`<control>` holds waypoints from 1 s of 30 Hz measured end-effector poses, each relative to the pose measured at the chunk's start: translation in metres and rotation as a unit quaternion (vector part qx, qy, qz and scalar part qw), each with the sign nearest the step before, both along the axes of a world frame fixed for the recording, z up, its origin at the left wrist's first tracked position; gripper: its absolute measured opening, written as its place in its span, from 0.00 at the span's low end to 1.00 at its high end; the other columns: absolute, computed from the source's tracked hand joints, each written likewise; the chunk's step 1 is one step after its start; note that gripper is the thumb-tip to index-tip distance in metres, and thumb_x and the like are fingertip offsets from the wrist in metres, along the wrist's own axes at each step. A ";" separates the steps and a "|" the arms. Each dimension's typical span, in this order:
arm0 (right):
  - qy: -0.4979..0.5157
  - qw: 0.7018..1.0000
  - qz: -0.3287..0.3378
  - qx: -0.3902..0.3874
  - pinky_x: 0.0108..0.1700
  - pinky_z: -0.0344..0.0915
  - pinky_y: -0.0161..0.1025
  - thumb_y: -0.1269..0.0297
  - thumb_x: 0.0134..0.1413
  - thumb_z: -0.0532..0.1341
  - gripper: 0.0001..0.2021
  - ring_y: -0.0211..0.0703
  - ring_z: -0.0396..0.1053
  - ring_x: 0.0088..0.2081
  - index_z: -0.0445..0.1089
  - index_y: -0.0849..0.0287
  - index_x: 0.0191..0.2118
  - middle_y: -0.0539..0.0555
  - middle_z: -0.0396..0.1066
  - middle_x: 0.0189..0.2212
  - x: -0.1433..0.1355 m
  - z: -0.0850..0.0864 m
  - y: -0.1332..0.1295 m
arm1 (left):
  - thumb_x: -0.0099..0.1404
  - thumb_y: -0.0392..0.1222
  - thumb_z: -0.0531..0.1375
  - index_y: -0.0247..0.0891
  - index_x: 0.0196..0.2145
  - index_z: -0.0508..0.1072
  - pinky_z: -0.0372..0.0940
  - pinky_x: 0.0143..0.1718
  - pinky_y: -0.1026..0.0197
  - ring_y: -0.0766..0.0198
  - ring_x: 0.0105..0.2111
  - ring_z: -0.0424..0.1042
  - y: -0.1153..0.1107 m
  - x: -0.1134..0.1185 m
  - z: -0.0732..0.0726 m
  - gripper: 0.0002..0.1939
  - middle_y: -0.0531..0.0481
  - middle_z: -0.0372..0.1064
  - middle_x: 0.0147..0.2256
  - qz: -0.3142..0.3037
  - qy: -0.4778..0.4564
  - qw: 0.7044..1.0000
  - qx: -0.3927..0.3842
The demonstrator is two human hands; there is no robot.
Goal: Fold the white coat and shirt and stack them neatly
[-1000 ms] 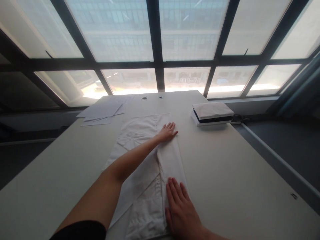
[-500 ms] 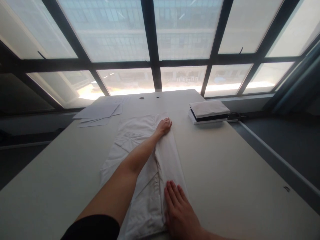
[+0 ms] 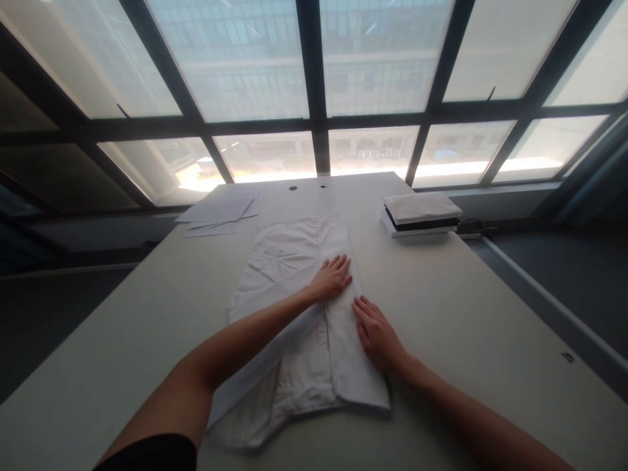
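A white shirt (image 3: pixel 299 386) lies on the table, its right side folded inward into a long straight strip. On that strip, my left hand (image 3: pixel 332 278) rests flat with fingers stretched out, holding nothing. My right hand (image 3: pixel 380 332) is lower and to the right, fingers extended, touching the strip's outer edge. A row of buttons seems to run beside the fold, though it is faint. My left forearm crosses over the left half of the shirt and hides part of it. Wrinkles show on the shirt's upper left.
Loose white paper sheets (image 3: pixel 216 210) lie at the table's far left. A stack of folded white and black cloth (image 3: pixel 422 212) sits at the far right. The white table (image 3: pixel 471 327) reaches toward the windows. A small dark mark (image 3: pixel 568 357) shows near its right edge.
My left hand has come back toward me from the far end of the fold. My right hand has moved away from me and to the right, along the folded edge. The view has shifted slightly.
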State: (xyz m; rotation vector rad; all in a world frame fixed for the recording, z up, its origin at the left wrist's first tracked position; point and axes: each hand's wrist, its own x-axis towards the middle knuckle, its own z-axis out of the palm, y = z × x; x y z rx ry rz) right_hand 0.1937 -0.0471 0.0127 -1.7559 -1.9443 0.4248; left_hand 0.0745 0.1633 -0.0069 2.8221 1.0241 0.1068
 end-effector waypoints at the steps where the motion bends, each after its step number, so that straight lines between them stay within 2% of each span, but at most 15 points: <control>1: -0.021 1.000 0.012 -0.011 0.69 0.46 0.48 0.72 0.61 0.47 0.27 0.45 0.48 0.69 0.61 0.68 0.65 0.60 0.56 0.67 0.000 -0.004 0.002 | 0.74 0.56 0.41 0.39 0.70 0.48 0.43 0.68 0.45 0.53 0.70 0.41 -0.006 -0.005 -0.002 0.32 0.43 0.42 0.70 -0.001 0.000 1.000 0.004; 4: -0.082 0.994 0.060 -0.040 0.70 0.38 0.52 0.68 0.64 0.48 0.28 0.47 0.37 0.71 0.54 0.66 0.68 0.58 0.45 0.70 -0.005 -0.008 -0.005 | 0.74 0.56 0.39 0.37 0.70 0.48 0.41 0.68 0.46 0.54 0.70 0.40 -0.015 -0.012 -0.004 0.33 0.43 0.41 0.70 0.002 -0.013 1.000 0.028; 7: -0.118 0.987 0.103 -0.043 0.70 0.34 0.54 0.64 0.67 0.48 0.28 0.48 0.33 0.72 0.49 0.63 0.70 0.58 0.39 0.71 -0.010 -0.006 -0.022 | 0.74 0.56 0.39 0.37 0.70 0.50 0.41 0.68 0.47 0.55 0.70 0.41 -0.016 -0.011 -0.004 0.33 0.44 0.42 0.70 0.011 -0.019 0.999 0.038; 11: -0.134 0.978 0.155 -0.026 0.70 0.34 0.57 0.61 0.69 0.48 0.28 0.50 0.32 0.72 0.47 0.61 0.71 0.58 0.36 0.71 -0.005 -0.008 -0.050 | 0.75 0.56 0.39 0.37 0.69 0.51 0.41 0.68 0.48 0.56 0.70 0.42 -0.017 -0.010 -0.003 0.32 0.44 0.44 0.70 0.012 -0.025 0.998 0.052; 15: -0.130 0.975 0.179 -0.021 0.70 0.35 0.59 0.62 0.68 0.49 0.30 0.51 0.34 0.71 0.43 0.58 0.72 0.58 0.35 0.72 0.007 -0.013 -0.077 | 0.75 0.56 0.38 0.36 0.69 0.51 0.42 0.68 0.47 0.54 0.70 0.43 -0.017 -0.010 -0.006 0.33 0.43 0.44 0.70 0.007 -0.024 0.998 0.059; 17: -0.116 0.976 0.184 -0.026 0.70 0.36 0.58 0.62 0.69 0.48 0.29 0.49 0.34 0.71 0.44 0.56 0.72 0.56 0.36 0.72 0.010 -0.013 -0.082 | 0.75 0.57 0.38 0.35 0.70 0.50 0.42 0.68 0.46 0.53 0.70 0.42 -0.016 -0.010 -0.008 0.34 0.42 0.43 0.70 0.003 -0.020 0.998 0.057; 20: -0.089 0.984 0.151 -0.033 0.70 0.38 0.55 0.62 0.69 0.46 0.27 0.46 0.36 0.71 0.48 0.58 0.71 0.56 0.40 0.71 0.004 -0.008 -0.072 | 0.75 0.57 0.38 0.35 0.70 0.48 0.40 0.68 0.45 0.53 0.70 0.40 -0.014 -0.009 -0.010 0.34 0.42 0.41 0.70 -0.003 -0.012 0.999 0.052; 25: -0.088 0.993 0.069 -0.031 0.70 0.39 0.52 0.63 0.68 0.46 0.28 0.48 0.36 0.71 0.50 0.68 0.70 0.61 0.41 0.71 -0.025 -0.003 -0.032 | 0.74 0.58 0.38 0.34 0.71 0.46 0.37 0.68 0.44 0.53 0.70 0.37 -0.012 -0.010 -0.010 0.35 0.41 0.38 0.71 -0.001 0.002 1.000 0.027; 30: -0.105 0.992 0.068 -0.022 0.70 0.38 0.54 0.61 0.67 0.49 0.29 0.52 0.37 0.71 0.51 0.67 0.70 0.62 0.42 0.70 -0.039 -0.010 -0.022 | 0.73 0.60 0.39 0.32 0.70 0.45 0.37 0.69 0.49 0.56 0.71 0.36 -0.003 -0.012 -0.009 0.37 0.41 0.35 0.71 0.012 0.011 1.000 -0.010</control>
